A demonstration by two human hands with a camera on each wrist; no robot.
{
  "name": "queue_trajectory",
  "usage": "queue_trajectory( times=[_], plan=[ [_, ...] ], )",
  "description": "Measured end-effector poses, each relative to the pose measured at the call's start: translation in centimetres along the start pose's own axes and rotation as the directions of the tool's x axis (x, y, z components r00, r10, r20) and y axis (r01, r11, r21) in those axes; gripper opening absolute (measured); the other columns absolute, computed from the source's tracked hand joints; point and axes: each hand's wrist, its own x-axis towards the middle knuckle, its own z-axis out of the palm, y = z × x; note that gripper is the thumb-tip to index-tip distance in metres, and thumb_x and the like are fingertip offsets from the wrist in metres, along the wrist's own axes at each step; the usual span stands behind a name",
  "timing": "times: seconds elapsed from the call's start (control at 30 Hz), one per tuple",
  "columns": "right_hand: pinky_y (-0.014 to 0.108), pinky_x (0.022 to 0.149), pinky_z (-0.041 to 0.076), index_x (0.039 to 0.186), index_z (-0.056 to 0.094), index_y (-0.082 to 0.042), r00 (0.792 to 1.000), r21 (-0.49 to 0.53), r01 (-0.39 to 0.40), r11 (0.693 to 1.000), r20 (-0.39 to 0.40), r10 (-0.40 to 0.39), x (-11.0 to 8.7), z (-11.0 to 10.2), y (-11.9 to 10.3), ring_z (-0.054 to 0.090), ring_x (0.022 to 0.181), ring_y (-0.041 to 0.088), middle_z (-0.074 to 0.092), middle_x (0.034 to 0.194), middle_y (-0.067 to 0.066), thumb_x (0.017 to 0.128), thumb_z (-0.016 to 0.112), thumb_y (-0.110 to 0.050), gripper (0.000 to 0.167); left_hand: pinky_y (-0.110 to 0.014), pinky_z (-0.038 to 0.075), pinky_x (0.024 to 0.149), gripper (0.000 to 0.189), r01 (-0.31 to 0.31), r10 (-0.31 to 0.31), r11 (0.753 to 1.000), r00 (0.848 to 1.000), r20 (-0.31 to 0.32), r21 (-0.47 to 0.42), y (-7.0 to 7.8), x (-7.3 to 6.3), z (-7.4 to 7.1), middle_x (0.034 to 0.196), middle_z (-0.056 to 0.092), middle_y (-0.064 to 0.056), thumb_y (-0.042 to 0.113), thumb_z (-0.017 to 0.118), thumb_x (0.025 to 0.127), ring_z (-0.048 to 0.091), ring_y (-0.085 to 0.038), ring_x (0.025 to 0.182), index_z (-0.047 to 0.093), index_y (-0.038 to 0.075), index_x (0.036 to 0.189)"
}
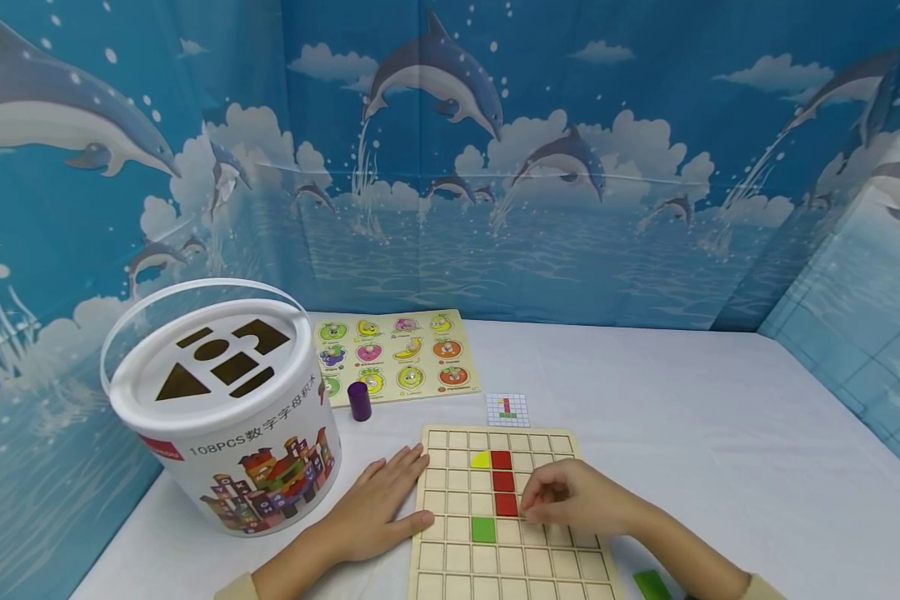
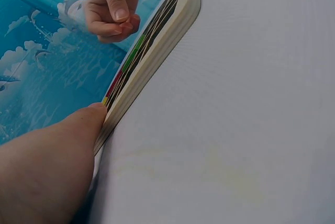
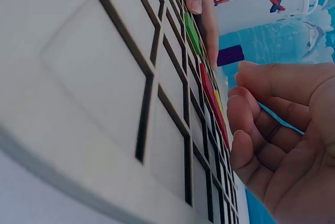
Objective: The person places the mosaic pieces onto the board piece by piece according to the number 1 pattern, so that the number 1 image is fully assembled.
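Observation:
A wooden grid board [image 1: 537,567] lies on the white table. Three red squares [image 1: 503,482] stand in one column of it, with a yellow rounded piece [image 1: 482,459] left of the top one. One green square [image 1: 483,530] sits lower, a column to the left. My left hand [image 1: 378,512] rests flat, its fingers straight and touching the board's left edge. Over the board, just right of the lowest red square, is my right hand [image 1: 581,498]. Its fingers are loosely curled, and the right wrist view shows nothing between thumb and fingers [image 3: 242,150].
Beyond the board lies a small card [image 1: 507,409] with a coloured grid pattern. A purple cylinder [image 1: 360,402] stands near a fruit picture board [image 1: 390,354]. The white bucket [image 1: 225,467] with a holed lid is at left. Another green piece [image 1: 651,585] lies by my right forearm.

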Motion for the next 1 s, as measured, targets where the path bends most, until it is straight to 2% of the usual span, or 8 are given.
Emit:
queue_trajectory(
  times=[0.3,0.7,1.0],
  plan=[
    [0.021,0.062,0.049,0.093,0.069,-0.005,1.000,0.030,0.002,1.000,-0.004,-0.002,-1.5,-1.1,0.7,0.055,0.069,0.005,0.067,0.082,-0.002,0.091,0.068,-0.010,0.006,-0.053,0.015,0.116,0.077,-0.004,0.004,1.000,1.000,0.001,-0.012,0.1,0.0,0.0,0.160,0.022,-0.010,0.059,0.040,0.098,0.019,-0.027,0.146,0.028,0.007,0.154],
    [0.023,0.064,0.048,0.095,0.069,-0.003,0.999,0.055,-0.046,0.997,-0.026,0.048,-3.8,-2.7,1.9,0.055,0.072,0.005,0.067,0.084,-0.001,0.091,0.068,-0.010,0.008,-0.053,0.015,0.116,0.077,-0.003,0.003,1.000,1.000,0.002,-0.010,0.0,0.0,0.0,0.160,0.022,-0.009,0.059,0.040,0.099,0.019,-0.027,0.147,0.028,0.007,0.154],
    [0.022,0.060,0.047,0.097,0.068,0.000,0.998,0.082,-0.063,0.995,-0.024,0.065,-5.5,-3.8,2.9,0.055,0.071,0.003,0.066,0.084,-0.001,0.093,0.065,-0.009,0.010,-0.053,0.014,0.116,0.077,-0.001,0.001,1.000,1.000,0.003,-0.006,0.0,0.0,0.0,0.160,0.022,-0.009,0.059,0.040,0.098,0.018,-0.026,0.147,0.028,0.007,0.154]
  ],
)
